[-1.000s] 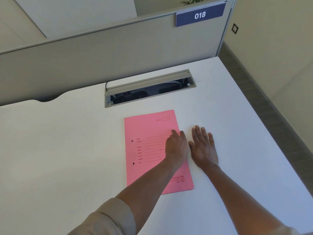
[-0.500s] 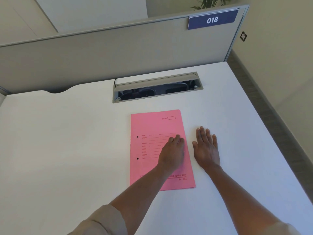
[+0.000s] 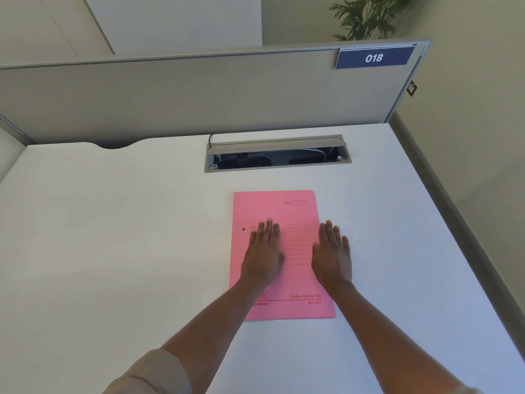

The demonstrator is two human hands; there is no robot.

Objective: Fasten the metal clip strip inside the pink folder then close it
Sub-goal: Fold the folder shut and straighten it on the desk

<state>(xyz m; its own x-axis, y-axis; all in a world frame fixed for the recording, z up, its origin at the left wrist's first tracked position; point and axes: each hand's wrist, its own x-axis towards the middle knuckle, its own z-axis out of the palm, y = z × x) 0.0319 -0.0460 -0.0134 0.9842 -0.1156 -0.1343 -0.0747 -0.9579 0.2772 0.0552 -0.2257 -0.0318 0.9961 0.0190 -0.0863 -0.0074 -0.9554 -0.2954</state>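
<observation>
Our left hand [image 3: 262,251] lies flat, fingers spread, holding nothing, on the closed pink card folder [image 3: 295,211], spine side at 9 o'clock. Folder's long axis runs 12 to 6 on the white desk [image 3: 113,251]. Right hand [image 3: 332,251] lies flat astride the opening edge at 3 o'clock, so nearer for lifting the cover. Clip strip not visible.

This is an office workstation: a plain white desk [image 3: 113,251] backed by a grey fabric partition [image 3: 184,95] that carries a blue number plate [image 3: 374,58] reading 018. A recessed cable tray [image 3: 277,155] with its lid raised is set into the desktop, cables showing inside. A potted plant [image 3: 366,18] rises behind the partition, and a pink paper file [image 3: 272,206] lies on the desk.
</observation>
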